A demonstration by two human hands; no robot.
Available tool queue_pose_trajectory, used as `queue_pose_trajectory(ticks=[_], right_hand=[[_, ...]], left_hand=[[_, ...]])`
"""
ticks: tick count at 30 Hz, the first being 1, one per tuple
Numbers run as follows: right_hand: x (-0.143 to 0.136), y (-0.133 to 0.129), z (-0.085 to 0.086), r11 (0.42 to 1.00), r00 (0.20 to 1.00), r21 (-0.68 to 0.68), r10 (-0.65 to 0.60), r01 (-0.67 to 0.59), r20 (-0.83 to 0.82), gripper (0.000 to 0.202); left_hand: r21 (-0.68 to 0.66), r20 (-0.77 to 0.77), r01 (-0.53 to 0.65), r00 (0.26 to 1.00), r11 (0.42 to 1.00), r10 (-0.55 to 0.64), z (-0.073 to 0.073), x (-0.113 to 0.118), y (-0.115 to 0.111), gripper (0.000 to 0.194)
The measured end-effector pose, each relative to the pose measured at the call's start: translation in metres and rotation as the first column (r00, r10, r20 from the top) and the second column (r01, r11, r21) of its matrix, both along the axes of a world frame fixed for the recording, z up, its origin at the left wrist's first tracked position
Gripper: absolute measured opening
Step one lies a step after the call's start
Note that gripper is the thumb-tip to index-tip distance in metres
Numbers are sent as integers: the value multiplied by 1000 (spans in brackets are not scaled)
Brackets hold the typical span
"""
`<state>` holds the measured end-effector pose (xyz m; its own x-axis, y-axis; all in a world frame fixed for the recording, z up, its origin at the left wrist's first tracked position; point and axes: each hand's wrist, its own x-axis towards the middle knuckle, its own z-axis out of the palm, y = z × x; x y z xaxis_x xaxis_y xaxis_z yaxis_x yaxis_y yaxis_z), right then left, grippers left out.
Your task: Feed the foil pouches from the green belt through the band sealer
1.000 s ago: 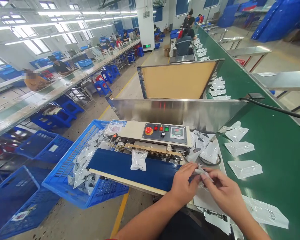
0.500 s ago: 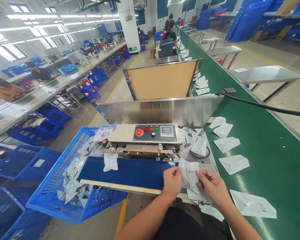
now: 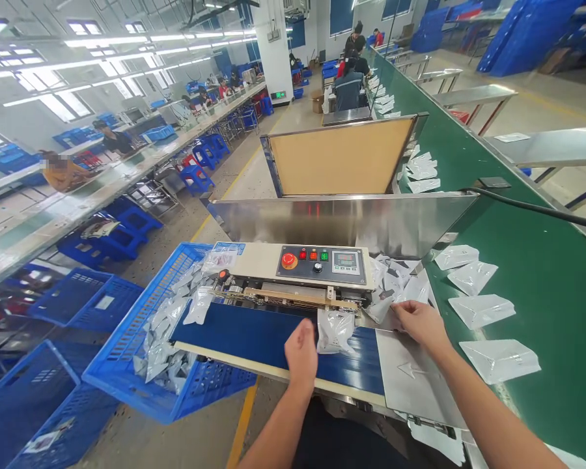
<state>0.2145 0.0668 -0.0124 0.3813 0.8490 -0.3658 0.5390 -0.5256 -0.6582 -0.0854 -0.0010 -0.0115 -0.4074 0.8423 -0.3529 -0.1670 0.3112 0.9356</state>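
A white plastic pouch (image 3: 336, 331) hangs with its top edge in the band sealing machine (image 3: 297, 264), its body over the blue belt (image 3: 258, 332). My left hand (image 3: 301, 355) is just left of that pouch, fingers curled together, with nothing visible in them. My right hand (image 3: 422, 324) reaches to the machine's right end, where its thumb and fingers pinch the edge of another white pouch (image 3: 381, 309) at the front of a loose pile. At the belt's left end, one more pouch (image 3: 198, 306) comes out of the sealer.
A blue crate (image 3: 176, 407) full of pouches stands below the belt's left end. On the right, a green conveyor (image 3: 522, 260) carries a row of white pouches. Behind the machine rises a metal panel (image 3: 342, 221). A black cable (image 3: 532, 205) crosses the conveyor.
The pouch both hands held has moved left into the sealer and out of my fingers. My right hand has gone up to the pile. The earlier pouch has shifted left along the belt.
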Motion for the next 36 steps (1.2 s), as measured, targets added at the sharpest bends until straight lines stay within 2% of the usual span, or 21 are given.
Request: queue_pose_trajectory(ticks=[1,3,6,8,10,13,16,18,19,21,23,25,28,32,34,36], right_hand=[[8,13,-3,999,991,-16,39,-37,126,38],[16,32,-7,992,963,-60,121,-110,242,33],[12,36,-3,991,956,-18,136,-136,260,24],[8,19,9,989,957,68,107,-129,270,20],[8,-10,30,965,963,227,69,-131,262,25],[9,-58,66,868,971,452,129,-209,201,33],[4,-94,89,808,954,514,286,-289,87,35],[-2,-108,90,845,961,485,276,-225,-35,39],[-5,-112,86,881,969,449,222,-150,-110,42],[-9,-114,70,941,958,336,60,39,-281,52],[-11,-111,53,961,894,198,-90,194,-439,56],[-14,-100,40,956,817,78,-197,282,-542,55],[-29,-74,34,941,753,-14,-278,337,-596,47],[-62,-37,41,952,740,-30,-256,304,-622,43],[-65,-35,43,959,740,-16,-228,282,-633,50],[-45,-55,41,947,795,36,-247,319,-554,53]], left_hand=[[20,-70,-71,995,997,72,2,-13,-10,64],[53,-162,-124,978,991,131,4,-31,-29,65],[114,-192,14,981,993,8,8,-29,-44,63],[187,-211,156,971,970,-116,11,-11,-42,56],[272,-270,296,937,916,-223,18,13,-33,48],[374,-412,467,858,801,-308,33,49,-13,42],[411,-466,612,778,676,-421,48,75,0,46],[382,-414,693,719,611,-558,50,86,1,42],[351,-371,708,706,613,-603,48,90,-1,44],[257,-284,663,747,703,-601,39,95,-4,52],[140,-231,543,831,828,-506,24,97,-4,57],[32,-189,438,885,898,-425,11,97,2,59],[-55,-100,341,933,938,-345,-3,93,17,58],[-77,-58,257,964,963,-261,-9,70,35,59],[-67,-49,253,965,965,-256,-9,53,36,60],[-28,-39,214,976,976,-215,-6,34,31,58]])
